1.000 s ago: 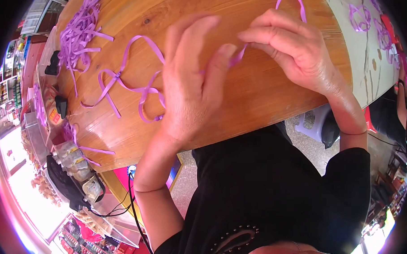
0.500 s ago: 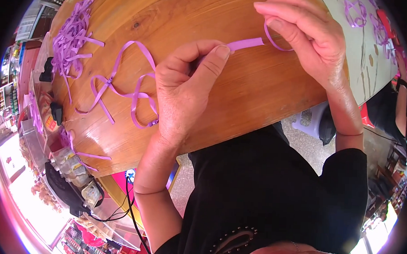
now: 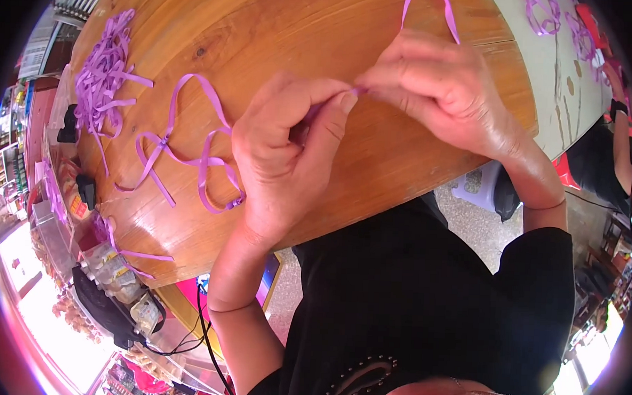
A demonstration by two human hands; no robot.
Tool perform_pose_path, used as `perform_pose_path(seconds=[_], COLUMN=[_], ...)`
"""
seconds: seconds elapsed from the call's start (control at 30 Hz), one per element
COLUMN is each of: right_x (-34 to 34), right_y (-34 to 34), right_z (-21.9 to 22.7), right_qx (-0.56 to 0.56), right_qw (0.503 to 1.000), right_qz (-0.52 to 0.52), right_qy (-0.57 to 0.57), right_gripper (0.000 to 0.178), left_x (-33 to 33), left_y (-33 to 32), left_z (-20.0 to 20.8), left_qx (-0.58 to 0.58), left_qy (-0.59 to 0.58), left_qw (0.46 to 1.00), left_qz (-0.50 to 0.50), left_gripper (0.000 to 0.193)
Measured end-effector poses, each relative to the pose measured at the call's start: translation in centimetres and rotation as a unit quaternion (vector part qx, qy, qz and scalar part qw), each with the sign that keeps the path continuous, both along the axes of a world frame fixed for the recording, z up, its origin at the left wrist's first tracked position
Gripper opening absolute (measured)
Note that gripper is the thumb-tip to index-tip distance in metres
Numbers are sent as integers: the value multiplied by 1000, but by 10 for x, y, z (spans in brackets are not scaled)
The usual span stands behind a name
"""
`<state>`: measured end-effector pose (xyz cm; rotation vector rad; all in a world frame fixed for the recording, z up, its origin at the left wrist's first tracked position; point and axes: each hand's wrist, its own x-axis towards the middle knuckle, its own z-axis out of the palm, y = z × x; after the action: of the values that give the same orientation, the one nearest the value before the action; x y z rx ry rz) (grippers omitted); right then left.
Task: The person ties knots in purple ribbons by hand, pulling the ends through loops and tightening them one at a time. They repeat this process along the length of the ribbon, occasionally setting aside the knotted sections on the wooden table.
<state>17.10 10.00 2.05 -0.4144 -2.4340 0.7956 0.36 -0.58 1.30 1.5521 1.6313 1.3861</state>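
Observation:
Between my two hands a short bit of purple ribbon (image 3: pixel 359 91) shows, pinched from both sides. My left hand (image 3: pixel 290 137) is closed on it with thumb and forefinger, the other fingers curled under. From the right, my right hand (image 3: pixel 445 94) pinches the ribbon close to the left fingertips. A loop of purple ribbon (image 3: pixel 448 17) rises beyond the right hand; whether it joins the pinched bit is hidden. Left of my left hand, a knotted length of purple ribbon (image 3: pixel 166 142) lies in loose loops on the wooden table (image 3: pixel 266 35).
A heap of purple ribbon (image 3: pixel 104 79) lies at the table's far left. Clear containers and a black bag (image 3: pixel 103 305) stand beside the left edge. Beyond the right edge is a pale table (image 3: pixel 563 88) with more ribbon, where another person's arm (image 3: pixel 621 138) shows.
My right hand has come down and left to meet the left hand, its fingers closing on the ribbon's end. The left hand has stayed nearly in place, still pinching.

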Motion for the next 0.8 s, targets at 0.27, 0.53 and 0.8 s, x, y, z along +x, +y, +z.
perform_pose_path(seconds=[0.27,0.53,0.8], right_x=[4,-10,-13], right_y=[-1,-7,-5], right_z=[12,-8,-2], right_qx=[-191,-634,-521], right_qw=[976,706,830], right_qz=[98,165,45], right_qy=[-19,269,193], right_gripper=[12,24,28], left_x=[-1,4,15], left_y=[4,7,8], left_z=[4,-4,-12], left_qx=[-46,-29,97], left_qy=[-160,-473,-173], left_qw=[984,876,980], left_qz=[-56,-90,-3], left_gripper=[12,15,16])
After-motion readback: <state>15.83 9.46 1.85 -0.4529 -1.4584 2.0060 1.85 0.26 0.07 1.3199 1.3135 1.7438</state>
